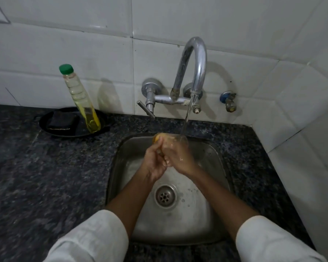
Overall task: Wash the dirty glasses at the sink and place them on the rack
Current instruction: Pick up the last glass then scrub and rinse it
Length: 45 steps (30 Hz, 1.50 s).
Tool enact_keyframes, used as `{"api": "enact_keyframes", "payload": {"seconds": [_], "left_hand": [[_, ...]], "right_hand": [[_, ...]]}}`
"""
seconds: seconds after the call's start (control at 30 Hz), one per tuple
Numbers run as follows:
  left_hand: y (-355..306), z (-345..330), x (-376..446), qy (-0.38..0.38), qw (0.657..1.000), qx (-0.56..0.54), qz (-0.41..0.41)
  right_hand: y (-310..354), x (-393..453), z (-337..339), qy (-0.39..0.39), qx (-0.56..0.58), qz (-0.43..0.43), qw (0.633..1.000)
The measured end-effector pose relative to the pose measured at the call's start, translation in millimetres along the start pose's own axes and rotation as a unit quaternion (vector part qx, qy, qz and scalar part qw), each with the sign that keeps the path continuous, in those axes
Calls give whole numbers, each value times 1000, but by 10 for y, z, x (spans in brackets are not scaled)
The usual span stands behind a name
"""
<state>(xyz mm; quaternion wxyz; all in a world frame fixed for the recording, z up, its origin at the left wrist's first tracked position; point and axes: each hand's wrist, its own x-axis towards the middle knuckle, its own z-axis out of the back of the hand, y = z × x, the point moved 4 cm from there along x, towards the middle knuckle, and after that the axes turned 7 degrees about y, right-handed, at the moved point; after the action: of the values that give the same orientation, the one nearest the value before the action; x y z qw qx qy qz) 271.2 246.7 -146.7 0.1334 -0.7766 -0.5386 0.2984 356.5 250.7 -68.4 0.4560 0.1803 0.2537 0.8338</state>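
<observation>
Steel sink (212, 154), granite counter (45, 176), seemingly wet

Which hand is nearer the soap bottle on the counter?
Left. The left hand is on the soap bottle's side of the sink; the right hand is beside it, farther away.

Tap (194, 59) overhangs the sink (214, 159); bottle (81, 99) stands left.

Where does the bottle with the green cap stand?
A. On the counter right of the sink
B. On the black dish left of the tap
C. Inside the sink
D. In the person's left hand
B: the bottle leans in the black dish on the counter, left of the tap.
</observation>
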Motion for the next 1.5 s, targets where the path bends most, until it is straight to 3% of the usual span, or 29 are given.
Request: {"api": "enact_keyframes", "payload": {"seconds": [0.07, 0.1, 0.17, 0.2, 0.23, 0.27, 0.33, 0.4, 0.43, 0.5, 0.53, 0.57, 0.63, 0.7, 0.77, 0.83, 0.87, 0.93, 1.0, 1.07, 1.1, 1.13, 1.17, 1.23, 1.3, 1.33, 1.4, 1.47, 1.5], "left_hand": [[-95, 22, 90, -23, 997, 73, 29], [-115, 5, 99, -28, 993, 103, 50], [-94, -44, 74, -18, 994, 101, 35], [-72, -88, 60, -1, 998, 60, 19], [-46, -114, 60, 6, 1000, 12, 13], [-34, -115, 84, 8, 1000, -15, 11], [-97, -95, 119, 7, 999, 31, 21], [-160, -59, 119, -10, 987, 147, 69], [-159, -22, 110, -24, 981, 179, 76], [-101, -40, 67, 8, 989, 132, 59], [-72, -44, 71, 23, 997, 68, 42], [-67, -28, 98, 15, 999, 29, 25], [-131, -13, 136, -10, 998, 61, 18], [-175, 6, 161, -35, 988, 143, 47], [-105, 19, 115, -21, 992, 120, 44], [-4, 7, 90, 6, 999, 28, 22], [11, 2, 100, 5, 1000, -1, 16], [-64, -2, 107, -9, 998, 50, 23], [-124, 39, 139, -41, 986, 151, 63], [-44, 64, 109, -28, 988, 127, 81], [20, 36, 85, -1, 995, 75, 73], [86, -2, 72, 19, 998, -2, 59], [132, -48, 68, 31, 995, -76, 48], [107, -109, 73, 28, 995, -96, 17], [1, -141, 66, -43, 999, 2, -9], [-56, -137, 66, -93, 993, 65, -26], [-180, -117, 40, -172, 950, 244, -96], [-251, -238, -25, -145, 860, 451, -189], [-233, -299, -45, -111, 821, 514, -224]], "right_hand": [[-44, 6, -18, 115, -227, 15, 967], [-113, 28, -15, 125, -247, -8, 961], [-133, 91, 14, 27, -51, -101, 993], [-82, 112, 40, -44, 93, -135, 985], [-51, 115, 50, -94, 148, -159, 972], [-7, 100, 74, -95, 114, -134, 980], [19, 51, -15, 28, -90, -33, 995], [-98, -7, -63, 113, -258, 6, 959], [-162, 12, -83, 103, -234, -16, 967], [-150, 59, -19, -26, 6, -116, 993], [-129, 58, 3, -96, 128, -172, 972], [-130, 50, -9, -118, 150, -179, 965], [-129, 35, -80, -38, -17, -89, 995], [-167, -26, -129, 88, -189, -65, 976], [-204, 14, -132, 54, -75, -125, 988], [-187, 66, -73, -97, 203, -197, 954], [-146, 48, -20, -137, 204, -191, 950], [-70, 3, -17, -50, -62, -36, 996], [-137, -74, -83, 105, -276, 52, 954], [-154, -33, -70, 101, -219, -5, 971], [-129, 25, -36, 47, -65, -81, 993], [-107, 53, -34, -14, 128, -155, 980], [-122, 68, -66, -66, 293, -220, 928], [-168, 26, -86, -78, 383, -253, 885], [-237, -70, -117, -53, 446, -275, 850], [-313, -118, -151, -63, 509, -300, 805], [-396, -194, -267, -116, 654, -360, 655], [-395, -209, -405, -159, 743, -381, 527], [-358, -207, -458, -172, 766, -381, 488]]}}
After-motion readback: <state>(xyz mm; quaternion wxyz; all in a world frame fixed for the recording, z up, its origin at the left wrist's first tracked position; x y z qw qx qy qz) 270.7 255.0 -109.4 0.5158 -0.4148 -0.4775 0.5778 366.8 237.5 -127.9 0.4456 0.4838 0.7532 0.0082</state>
